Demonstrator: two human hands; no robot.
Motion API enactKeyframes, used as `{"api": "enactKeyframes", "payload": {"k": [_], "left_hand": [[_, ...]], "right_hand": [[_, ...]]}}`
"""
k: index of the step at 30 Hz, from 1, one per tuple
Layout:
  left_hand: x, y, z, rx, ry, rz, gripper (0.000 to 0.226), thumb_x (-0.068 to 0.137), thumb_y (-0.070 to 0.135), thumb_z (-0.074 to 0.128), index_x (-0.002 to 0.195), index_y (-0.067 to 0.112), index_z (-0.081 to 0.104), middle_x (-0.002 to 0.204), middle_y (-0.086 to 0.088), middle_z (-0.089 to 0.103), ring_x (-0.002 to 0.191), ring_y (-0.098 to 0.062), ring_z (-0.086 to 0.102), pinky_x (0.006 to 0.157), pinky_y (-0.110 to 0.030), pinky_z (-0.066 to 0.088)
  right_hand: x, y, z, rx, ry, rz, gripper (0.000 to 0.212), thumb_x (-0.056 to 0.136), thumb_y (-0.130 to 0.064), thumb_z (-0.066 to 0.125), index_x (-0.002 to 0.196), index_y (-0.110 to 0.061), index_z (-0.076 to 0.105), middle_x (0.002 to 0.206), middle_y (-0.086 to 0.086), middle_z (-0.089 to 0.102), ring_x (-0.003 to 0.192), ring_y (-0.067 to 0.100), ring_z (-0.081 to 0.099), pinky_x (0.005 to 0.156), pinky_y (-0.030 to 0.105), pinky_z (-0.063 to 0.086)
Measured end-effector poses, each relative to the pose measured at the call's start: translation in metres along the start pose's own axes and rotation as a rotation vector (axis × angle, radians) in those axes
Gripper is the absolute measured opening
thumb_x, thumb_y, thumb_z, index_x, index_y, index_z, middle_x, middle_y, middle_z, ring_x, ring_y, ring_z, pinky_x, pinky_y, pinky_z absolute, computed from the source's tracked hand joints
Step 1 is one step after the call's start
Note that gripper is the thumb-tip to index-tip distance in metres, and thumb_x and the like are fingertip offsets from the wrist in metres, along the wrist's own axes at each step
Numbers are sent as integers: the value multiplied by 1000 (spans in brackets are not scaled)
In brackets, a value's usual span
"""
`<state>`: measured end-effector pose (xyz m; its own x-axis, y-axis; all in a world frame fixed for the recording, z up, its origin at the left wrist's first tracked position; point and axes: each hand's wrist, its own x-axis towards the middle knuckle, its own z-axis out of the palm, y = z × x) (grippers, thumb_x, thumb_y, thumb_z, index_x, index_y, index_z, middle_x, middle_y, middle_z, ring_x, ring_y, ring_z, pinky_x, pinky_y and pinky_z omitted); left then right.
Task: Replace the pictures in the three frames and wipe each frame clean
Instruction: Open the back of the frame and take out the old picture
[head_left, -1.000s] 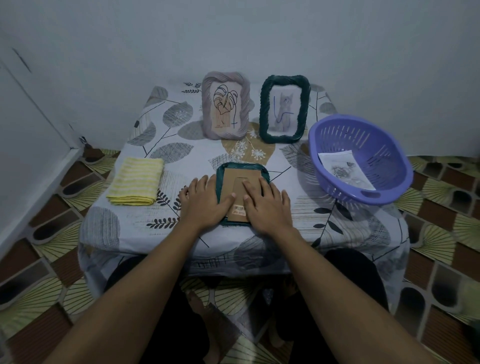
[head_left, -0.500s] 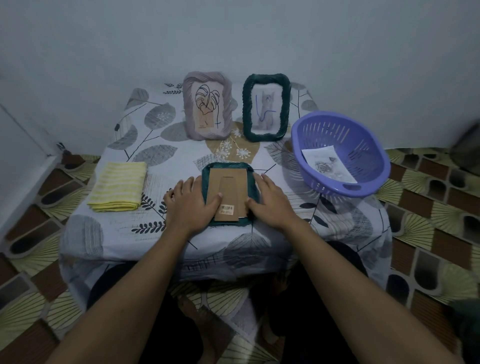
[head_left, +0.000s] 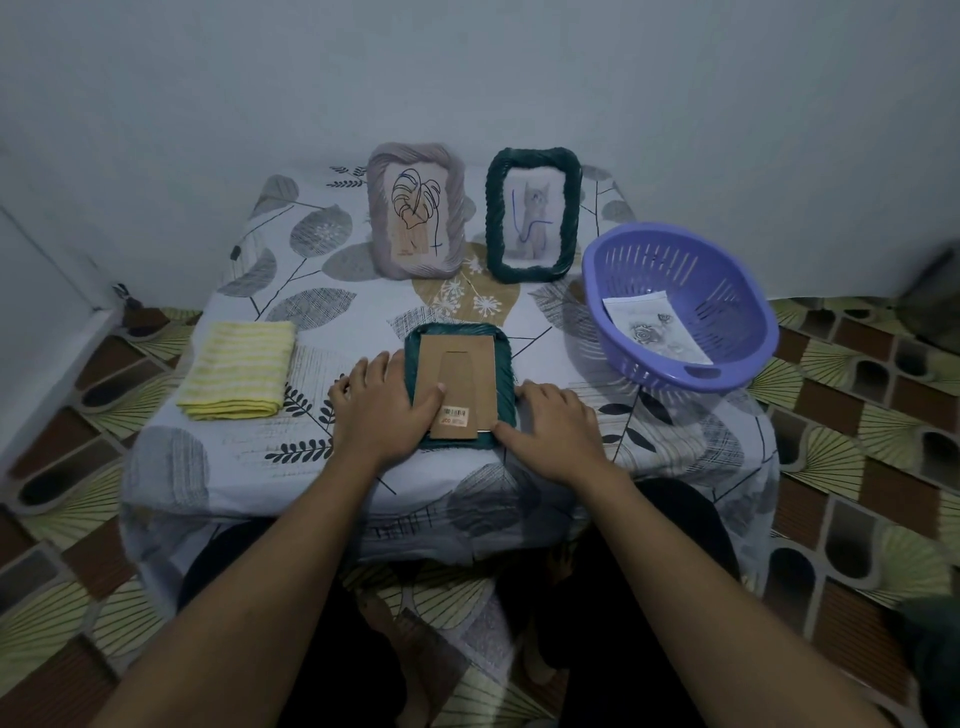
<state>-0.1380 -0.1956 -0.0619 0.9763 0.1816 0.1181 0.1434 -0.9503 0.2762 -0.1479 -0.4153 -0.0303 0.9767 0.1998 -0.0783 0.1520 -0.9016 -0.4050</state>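
A dark green frame (head_left: 503, 364) lies face down near the table's front edge, its brown cardboard back (head_left: 457, 382) up with a barcode sticker at the near end. My left hand (head_left: 382, 408) rests flat on the frame's left side, thumb on the cardboard. My right hand (head_left: 553, 423) lies at the frame's right edge, thumb touching the near right corner. A grey-lilac frame (head_left: 415, 210) with a leaf drawing and a second dark green frame (head_left: 532, 214) with a cat picture stand upright at the back. A folded yellow cloth (head_left: 236, 370) lies at the left.
A purple plastic basket (head_left: 727, 322) stands at the right of the table with a printed picture (head_left: 655, 327) inside. The low table (head_left: 322, 291) has a leaf-patterned cover and stands against a pale wall. Patterned floor tiles surround it. My legs are under the front edge.
My right hand slid off the cardboard back to the frame's right edge and near corner. The left hand stayed on the left side. The camera view shifted.
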Motion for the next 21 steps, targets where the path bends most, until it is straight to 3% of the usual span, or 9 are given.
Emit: {"api": "enactKeyframes", "payload": {"k": [8,21], "left_hand": [[0,0,-1,1,-3,4,79,90,75,24,150,23,29,158,-5,32,145,-29,25,112,-54,21],[-3,1,-4,-14,-6,7,77,93,72,26,152,22,27,159,-7,30,147,-30,23,113,-53,18]], "right_hand": [[3,-11,5,72,24,74,36,93,-47,47,119,-23,46,131,2,49,129,23,35,107,44,25],[5,-21,6,221,31,190,30,94,-28,44,123,-22,45,140,3,40,137,23,25,116,40,13]]}}
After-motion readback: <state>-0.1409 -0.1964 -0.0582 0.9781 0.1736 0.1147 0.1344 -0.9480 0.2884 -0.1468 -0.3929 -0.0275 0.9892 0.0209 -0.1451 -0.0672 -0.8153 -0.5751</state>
